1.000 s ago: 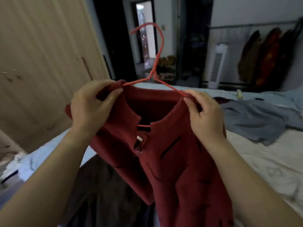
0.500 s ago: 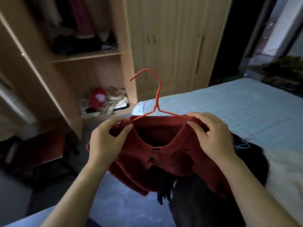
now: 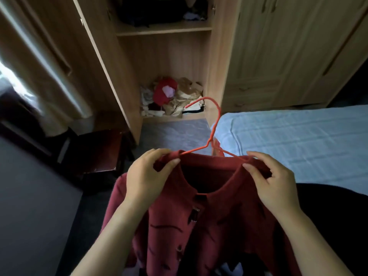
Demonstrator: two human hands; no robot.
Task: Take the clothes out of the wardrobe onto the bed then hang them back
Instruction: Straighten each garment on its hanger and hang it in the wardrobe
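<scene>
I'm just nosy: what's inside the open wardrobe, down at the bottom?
In the wardrobe, a jumbled pile lies on the compartment floor: a red item among beige and white pieces. The hanger hook crosses its right edge; what lies beneath the pile is covered.

One left hand [image 3: 147, 176] and one right hand [image 3: 274, 184] are holding one red cardigan [image 3: 209, 226] on one red wire hanger [image 3: 216, 124]. One wooden wardrobe [image 3: 219, 56] is showing one shelf [image 3: 163, 28] and one heap of clothes [image 3: 171, 96] inside. One bed [image 3: 298, 140] is lying right of the wardrobe, and one dark wooden seat [image 3: 95, 148] is standing left of it.
</scene>
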